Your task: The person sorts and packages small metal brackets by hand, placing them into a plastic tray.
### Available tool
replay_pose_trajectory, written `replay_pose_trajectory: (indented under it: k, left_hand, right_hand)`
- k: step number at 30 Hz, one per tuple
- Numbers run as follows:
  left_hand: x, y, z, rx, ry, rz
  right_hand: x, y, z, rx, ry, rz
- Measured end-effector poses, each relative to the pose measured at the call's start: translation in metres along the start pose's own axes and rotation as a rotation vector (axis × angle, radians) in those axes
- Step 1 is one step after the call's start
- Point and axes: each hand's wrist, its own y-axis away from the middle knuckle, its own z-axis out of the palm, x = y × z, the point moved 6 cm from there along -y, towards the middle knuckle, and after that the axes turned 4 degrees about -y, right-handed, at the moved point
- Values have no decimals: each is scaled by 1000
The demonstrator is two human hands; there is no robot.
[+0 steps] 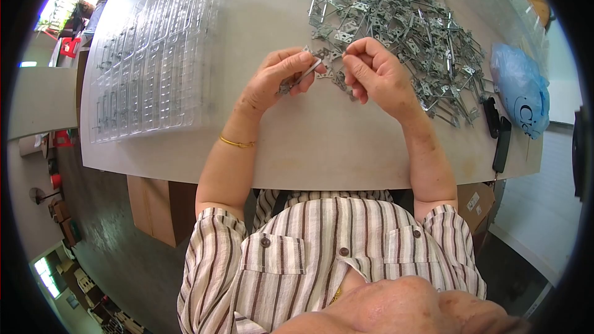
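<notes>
My left hand (284,74) is closed on a small metal bracket (304,74), pinched between thumb and fingers, with part of it sticking out toward the right. Just right of it, my right hand (374,74) has its thumb and index finger pressed together at their tips; whatever they hold is too small to make out. The two hands are apart, above the near left edge of a large heap of metal brackets (402,31). A few loose brackets lie on the table (322,142) between and behind the hands.
Clear plastic trays (154,62) with rows of metal parts lie at the left. On the right are a blue plastic bag (521,86) and black-handled tools (502,142) near the table edge. Cardboard boxes (148,207) stand below the table.
</notes>
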Motion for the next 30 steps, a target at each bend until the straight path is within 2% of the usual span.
replay_pose_trajectory:
  k: [4,13,16,19,22,28,30]
  left_hand:
    - [1,-1,-1,21,22,8]
    - [2,0,1,13,-77,25]
    - [1,0,7,5,-220,12]
    - [3,0,6,-21,-183,21]
    - [3,0,6,-15,-217,44]
    - [5,1,-1,28,-202,71]
    - [5,-1,-1,47,-175,104]
  right_hand:
    - [2,4,12,-109,42,30]
    - [3,7,15,-75,25,69]
    - [4,7,16,-83,26,78]
    - [1,6,15,-123,-67,95]
    - [5,6,18,-71,-123,91]
    - [3,6,13,-194,-22,119]
    - [5,5,6,-175,19,115]
